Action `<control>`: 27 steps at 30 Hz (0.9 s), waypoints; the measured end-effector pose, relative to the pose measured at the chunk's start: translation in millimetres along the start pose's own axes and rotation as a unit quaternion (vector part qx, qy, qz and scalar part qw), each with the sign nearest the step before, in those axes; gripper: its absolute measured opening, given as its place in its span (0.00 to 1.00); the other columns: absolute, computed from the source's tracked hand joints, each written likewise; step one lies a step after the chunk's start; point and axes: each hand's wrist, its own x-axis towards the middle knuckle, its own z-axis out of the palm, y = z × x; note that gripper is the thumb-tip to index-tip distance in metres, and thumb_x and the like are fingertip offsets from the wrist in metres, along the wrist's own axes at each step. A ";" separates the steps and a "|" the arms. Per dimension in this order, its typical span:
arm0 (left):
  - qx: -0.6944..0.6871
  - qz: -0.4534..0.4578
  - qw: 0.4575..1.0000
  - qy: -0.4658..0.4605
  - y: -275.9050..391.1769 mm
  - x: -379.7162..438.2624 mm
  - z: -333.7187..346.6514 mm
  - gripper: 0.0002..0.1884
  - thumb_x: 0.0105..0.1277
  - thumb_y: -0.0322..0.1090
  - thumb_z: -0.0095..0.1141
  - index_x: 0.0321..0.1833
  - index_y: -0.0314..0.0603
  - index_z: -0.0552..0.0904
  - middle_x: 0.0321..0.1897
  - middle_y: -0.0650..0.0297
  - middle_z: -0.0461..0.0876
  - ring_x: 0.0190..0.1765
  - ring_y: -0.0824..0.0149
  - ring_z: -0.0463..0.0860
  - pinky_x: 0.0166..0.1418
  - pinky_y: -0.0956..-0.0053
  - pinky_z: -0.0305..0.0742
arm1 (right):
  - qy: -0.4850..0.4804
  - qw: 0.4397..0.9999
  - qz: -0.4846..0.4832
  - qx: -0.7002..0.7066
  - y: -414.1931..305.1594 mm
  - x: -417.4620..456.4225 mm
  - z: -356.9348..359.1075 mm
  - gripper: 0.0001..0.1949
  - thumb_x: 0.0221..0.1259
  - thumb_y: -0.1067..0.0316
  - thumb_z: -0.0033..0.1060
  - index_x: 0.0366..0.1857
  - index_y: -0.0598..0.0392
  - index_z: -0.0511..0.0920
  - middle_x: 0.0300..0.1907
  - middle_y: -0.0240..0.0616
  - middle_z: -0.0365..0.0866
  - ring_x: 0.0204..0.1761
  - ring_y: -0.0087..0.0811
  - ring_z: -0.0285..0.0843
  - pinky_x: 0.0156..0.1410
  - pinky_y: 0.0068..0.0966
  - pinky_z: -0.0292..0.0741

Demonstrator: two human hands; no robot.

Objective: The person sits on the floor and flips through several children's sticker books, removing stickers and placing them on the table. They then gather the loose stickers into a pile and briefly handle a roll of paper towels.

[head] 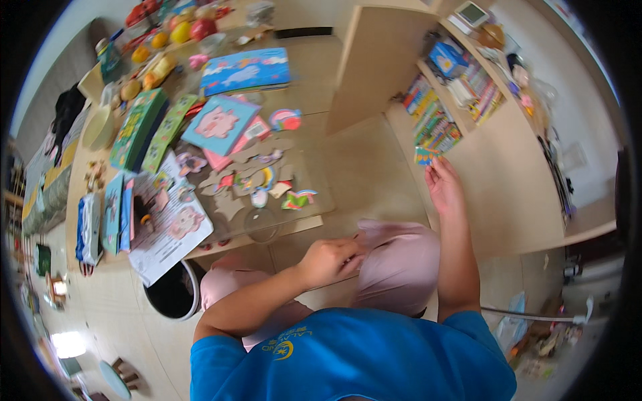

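My right hand is raised over the right side. Its thumb and forefinger pinch a small flat piece, green and blue with orange shapes, probably cardboard, in front of the shelved books. My left hand is curled above my lap, close to the pink trouser leg; whether anything lies inside its fingers cannot be seen. On the table to the left, loose cardboard puzzle pieces are scattered, some grey side up, some printed. A green and red piece lies near the table's edge.
A bookcase with rows of books and an open door panel stands at the right. The table also bears a pig-printed box, a blue picture book, a green box and printed paper. Below is a bin.
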 end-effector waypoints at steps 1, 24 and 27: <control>0.008 -0.005 1.000 -0.024 -6.5 1.9 7.0 0.05 0.59 0.30 0.60 0.37 0.41 0.81 0.29 0.58 0.82 0.31 0.57 0.83 0.35 0.66 0.79 | -0.003 1.000 -0.006 0.002 -4.9 2.1 -14.1 0.08 0.65 0.68 0.59 0.45 0.53 0.76 0.38 0.29 0.79 0.39 0.18 0.77 0.45 0.13 0.76; 0.089 -0.397 0.846 -0.346 -124.4 -57.3 77.1 0.13 0.64 0.40 0.55 0.48 0.47 0.82 0.38 0.58 0.85 0.41 0.57 0.85 0.44 0.65 0.80 | 0.325 0.928 0.079 0.165 192.5 288.6 -240.1 0.13 0.65 0.74 0.53 0.51 0.61 0.71 0.48 0.43 0.76 0.45 0.34 0.81 0.51 0.25 0.83; 0.041 -0.448 0.823 -0.346 -131.6 -69.6 79.9 0.13 0.63 0.37 0.58 0.48 0.39 0.81 0.40 0.51 0.84 0.41 0.54 0.85 0.46 0.65 0.80 | 0.364 0.901 0.047 0.232 245.1 352.8 -264.0 0.13 0.66 0.71 0.53 0.53 0.59 0.70 0.48 0.43 0.76 0.43 0.36 0.80 0.50 0.29 0.83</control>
